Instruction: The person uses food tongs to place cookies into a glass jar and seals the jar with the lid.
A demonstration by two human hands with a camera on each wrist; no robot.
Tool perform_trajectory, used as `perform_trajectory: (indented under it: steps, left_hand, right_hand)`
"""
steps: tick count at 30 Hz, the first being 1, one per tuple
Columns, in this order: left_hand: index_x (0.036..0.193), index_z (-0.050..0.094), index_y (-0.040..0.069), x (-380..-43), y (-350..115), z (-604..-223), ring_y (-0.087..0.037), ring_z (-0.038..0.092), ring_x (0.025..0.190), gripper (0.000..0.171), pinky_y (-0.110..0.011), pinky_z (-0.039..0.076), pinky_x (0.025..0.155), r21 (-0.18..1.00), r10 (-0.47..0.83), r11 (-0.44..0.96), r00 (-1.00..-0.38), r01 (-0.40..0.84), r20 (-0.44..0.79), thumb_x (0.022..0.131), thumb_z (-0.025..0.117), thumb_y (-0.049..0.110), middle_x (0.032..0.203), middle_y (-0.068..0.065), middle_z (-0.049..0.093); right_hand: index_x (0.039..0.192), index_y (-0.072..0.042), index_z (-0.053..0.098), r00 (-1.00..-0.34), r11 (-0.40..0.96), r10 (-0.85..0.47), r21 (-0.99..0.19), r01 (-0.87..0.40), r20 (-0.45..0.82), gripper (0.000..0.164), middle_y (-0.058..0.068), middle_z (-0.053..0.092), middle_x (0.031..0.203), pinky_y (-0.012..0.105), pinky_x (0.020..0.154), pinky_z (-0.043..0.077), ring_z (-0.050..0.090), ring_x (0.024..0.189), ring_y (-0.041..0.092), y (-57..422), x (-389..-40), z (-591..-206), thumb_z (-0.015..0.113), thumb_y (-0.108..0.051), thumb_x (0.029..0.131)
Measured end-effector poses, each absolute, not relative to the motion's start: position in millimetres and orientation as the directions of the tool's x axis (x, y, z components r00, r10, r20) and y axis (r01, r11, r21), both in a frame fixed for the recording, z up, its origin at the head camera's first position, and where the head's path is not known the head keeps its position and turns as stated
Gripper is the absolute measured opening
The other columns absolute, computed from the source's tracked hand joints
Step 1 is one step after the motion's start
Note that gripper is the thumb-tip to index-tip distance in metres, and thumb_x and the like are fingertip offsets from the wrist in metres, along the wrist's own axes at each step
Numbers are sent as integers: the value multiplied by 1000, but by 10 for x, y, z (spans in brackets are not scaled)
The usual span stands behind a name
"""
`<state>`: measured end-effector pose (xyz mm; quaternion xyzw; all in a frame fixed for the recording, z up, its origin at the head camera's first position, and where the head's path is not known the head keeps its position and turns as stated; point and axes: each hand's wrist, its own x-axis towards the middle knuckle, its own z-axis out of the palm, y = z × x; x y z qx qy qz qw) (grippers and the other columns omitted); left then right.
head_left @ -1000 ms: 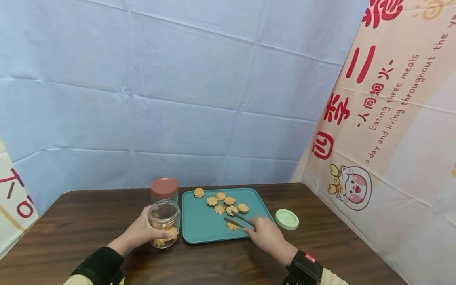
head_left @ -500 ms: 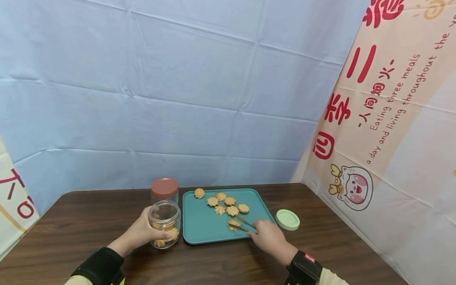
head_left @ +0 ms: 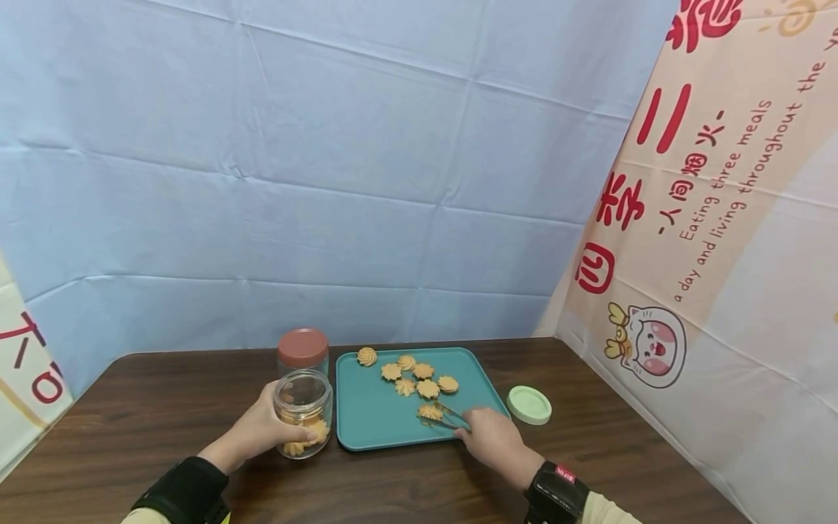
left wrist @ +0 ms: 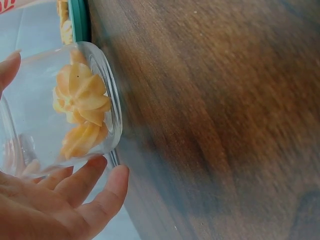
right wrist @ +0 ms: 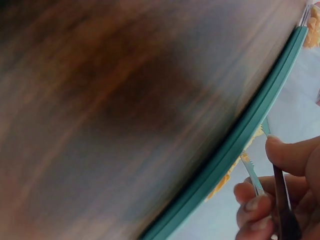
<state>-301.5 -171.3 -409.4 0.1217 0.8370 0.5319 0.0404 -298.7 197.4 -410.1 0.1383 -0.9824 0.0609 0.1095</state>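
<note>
In the head view my left hand (head_left: 271, 428) holds a lidless clear glass jar (head_left: 303, 399) upright, thumb across its near side. Piped swirl cookies (left wrist: 82, 95) lie in the bottom of the jar, as the left wrist view shows. My right hand (head_left: 494, 437) grips metal tongs (head_left: 452, 424) over the near right of a teal tray (head_left: 366, 426). The tongs' tips lie on either side of a cookie (head_left: 430, 412) on the tray; whether they pinch it I cannot tell. Fingers and thumb (right wrist: 292, 156) press the tongs' arms in the right wrist view.
Several more cookies (head_left: 405, 386) lie across the tray's middle and far left. Behind the glass jar stands another jar with a reddish lid (head_left: 303, 348). A pale green lid (head_left: 529, 405) lies right of the tray. Blue cloth (head_left: 353, 182) hangs behind the wooden table (head_left: 164, 393).
The tongs have shifted toward the near cookie, their tips moving from above and beside it to around it. My left hand and the glass jar have stayed in place.
</note>
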Motion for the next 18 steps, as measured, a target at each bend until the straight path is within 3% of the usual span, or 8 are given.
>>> perform_trajectory:
  steps: [10, 18]
  left_hand:
    - [145, 8, -11, -3015, -1704, -4096, -44, 48, 118, 105, -56, 42, 96, 901, 244, 406, -968, 152, 53, 77, 83, 18, 134, -34, 38]
    - [144, 8, -12, -3003, -1698, -4084, -45, 47, 120, 106, -56, 42, 97, 901, 239, 405, -969, 154, 58, 77, 84, 18, 137, -36, 35]
  right_hand:
    - [82, -5, 68, -905, 940, -304, -61, -336, 296, 14, 0, 57, 70, 35, 54, 48, 58, 64, 16, 2002, -2959, -4107, 73, -18, 86]
    - [103, 1, 71, -895, 927, -316, -99, -362, 316, 24, 9, 67, 86, 38, 65, 55, 65, 79, 24, 1969, -2927, -3982, 72, -18, 88]
